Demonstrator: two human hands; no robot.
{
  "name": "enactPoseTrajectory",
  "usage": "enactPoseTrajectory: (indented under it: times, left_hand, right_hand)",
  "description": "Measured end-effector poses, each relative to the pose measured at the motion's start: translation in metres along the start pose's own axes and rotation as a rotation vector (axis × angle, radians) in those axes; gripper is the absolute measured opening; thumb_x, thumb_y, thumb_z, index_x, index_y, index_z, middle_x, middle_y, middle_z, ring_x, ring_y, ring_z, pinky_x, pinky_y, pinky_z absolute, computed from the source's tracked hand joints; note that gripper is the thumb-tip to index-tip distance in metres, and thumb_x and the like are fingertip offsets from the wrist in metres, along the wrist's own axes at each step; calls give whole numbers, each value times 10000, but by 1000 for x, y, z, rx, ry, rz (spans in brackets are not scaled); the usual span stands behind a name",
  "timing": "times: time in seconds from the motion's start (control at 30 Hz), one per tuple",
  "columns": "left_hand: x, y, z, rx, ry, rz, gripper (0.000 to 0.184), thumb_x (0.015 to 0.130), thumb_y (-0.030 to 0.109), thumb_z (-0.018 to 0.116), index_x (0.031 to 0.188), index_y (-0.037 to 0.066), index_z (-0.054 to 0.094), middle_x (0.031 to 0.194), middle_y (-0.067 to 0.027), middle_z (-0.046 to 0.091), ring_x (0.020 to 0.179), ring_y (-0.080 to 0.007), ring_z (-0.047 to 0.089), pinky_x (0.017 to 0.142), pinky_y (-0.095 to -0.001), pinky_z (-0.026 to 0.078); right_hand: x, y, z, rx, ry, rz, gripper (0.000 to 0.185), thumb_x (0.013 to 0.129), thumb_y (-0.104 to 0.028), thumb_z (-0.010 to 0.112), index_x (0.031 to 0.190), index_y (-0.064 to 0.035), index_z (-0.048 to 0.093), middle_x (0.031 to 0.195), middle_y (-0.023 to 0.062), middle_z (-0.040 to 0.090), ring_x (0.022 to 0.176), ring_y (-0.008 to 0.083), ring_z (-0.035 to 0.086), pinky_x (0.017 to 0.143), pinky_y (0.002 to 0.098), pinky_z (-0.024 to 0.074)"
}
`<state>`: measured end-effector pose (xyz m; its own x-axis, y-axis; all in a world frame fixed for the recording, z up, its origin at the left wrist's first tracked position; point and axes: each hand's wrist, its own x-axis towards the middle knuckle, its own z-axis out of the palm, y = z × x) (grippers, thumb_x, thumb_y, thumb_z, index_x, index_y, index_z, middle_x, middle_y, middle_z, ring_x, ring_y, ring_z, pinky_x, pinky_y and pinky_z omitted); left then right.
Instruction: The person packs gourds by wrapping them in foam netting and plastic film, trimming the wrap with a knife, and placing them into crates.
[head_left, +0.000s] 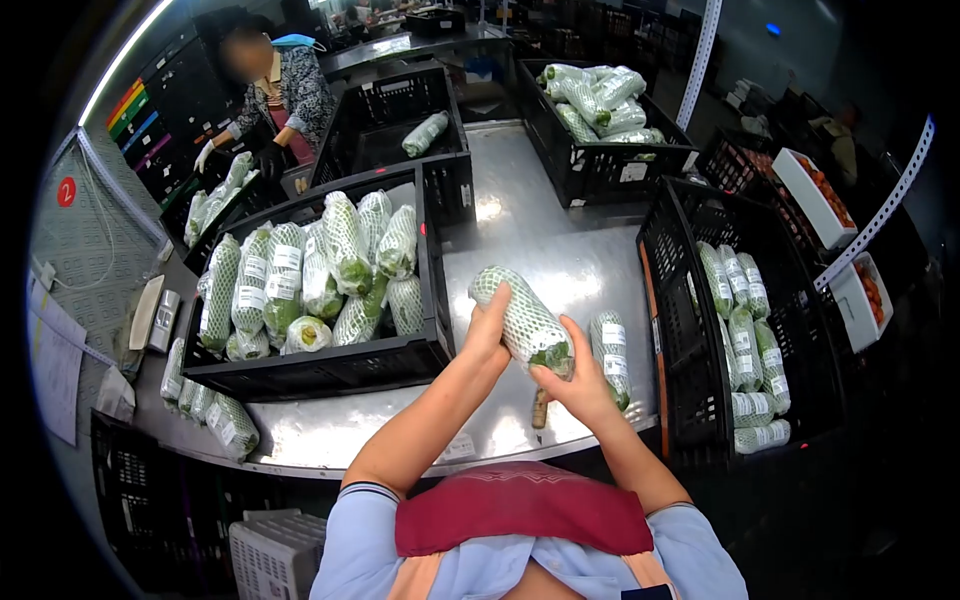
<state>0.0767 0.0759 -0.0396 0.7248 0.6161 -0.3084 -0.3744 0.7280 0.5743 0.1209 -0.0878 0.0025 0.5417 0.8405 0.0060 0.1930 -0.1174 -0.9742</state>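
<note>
Over the metal table, both of my hands hold a long green gourd-like vegetable (525, 318) in a white foam net and clear wrap, tilted with its green end toward me. The fingers of my left hand (487, 328) are closed around its upper left side. My right hand (580, 382) grips the lower right end, with the thumb near the green tip. Another wrapped gourd (610, 358) with white labels lies on the table just right of my right hand. A small brown-handled object (540, 408) lies below the held gourd; its kind is unclear.
Left stands a black crate (320, 370) full of wrapped gourds; several more (232, 428) lie beside it. The right crate (745, 200) holds labelled gourds. Farther back are a crate with one gourd (390, 85) and a filled crate (590, 160). A co-worker (290, 100) stands back left.
</note>
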Motion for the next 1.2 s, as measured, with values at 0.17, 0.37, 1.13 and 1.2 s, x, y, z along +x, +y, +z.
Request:
enactPoseTrajectory:
  times: [0.17,0.37,1.13,1.2]
  left_hand:
    - [-1,-9,-7,-6,65,-148,425,874,282,543,1174,12,408,1078,-128,528,958,-251,555,826,-390,476]
    - [9,-32,-29,-139,135,-180,377,862,250,558,1132,11,448,1049,-125,545,938,-253,563,801,-387,492]
    - [-27,-26,-28,-16,-168,-10,529,847,180,552,1275,124,246,1104,-99,472,993,-231,519,843,-400,471]
    - [-27,-27,-29,-19,-147,-42,480,864,200,526,1258,112,266,1098,-103,480,992,-232,525,841,-403,475]
  right_hand:
    - [3,34,-8,271,-94,66,659,829,-131,586,1344,20,204,1023,141,544,727,160,605,583,270,537]
    - [3,47,-1,370,-86,166,654,828,-180,604,1331,10,232,1044,140,531,766,161,588,547,271,527]
    - [-1,52,21,557,-38,194,364,923,-291,414,1148,-16,339,948,138,550,686,209,615,557,326,532]
    - [-2,52,17,624,-72,252,396,926,-261,432,1200,-1,313,1010,122,535,742,155,598,592,308,554]
